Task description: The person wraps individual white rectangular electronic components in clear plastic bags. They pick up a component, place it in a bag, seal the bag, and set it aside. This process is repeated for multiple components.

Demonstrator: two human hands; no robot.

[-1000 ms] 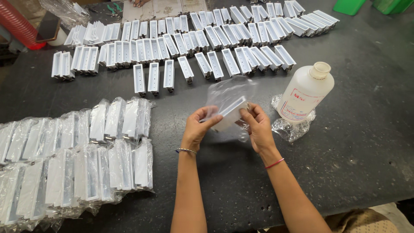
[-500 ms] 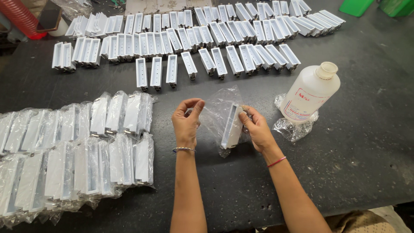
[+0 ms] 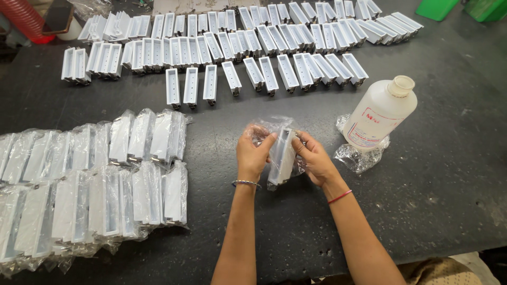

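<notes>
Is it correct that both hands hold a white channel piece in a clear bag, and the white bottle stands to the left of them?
Not quite. The head view shows the white bottle to the right of the hands, not the left. The rest holds: the left hand and right hand hold a white channel piece in a clear bag.

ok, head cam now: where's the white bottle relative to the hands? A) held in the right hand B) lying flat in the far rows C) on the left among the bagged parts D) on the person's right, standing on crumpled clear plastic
D: the white bottle stands upright on crumpled clear plastic, beyond the right hand, which with the left hand holds a bagged white part.
</notes>
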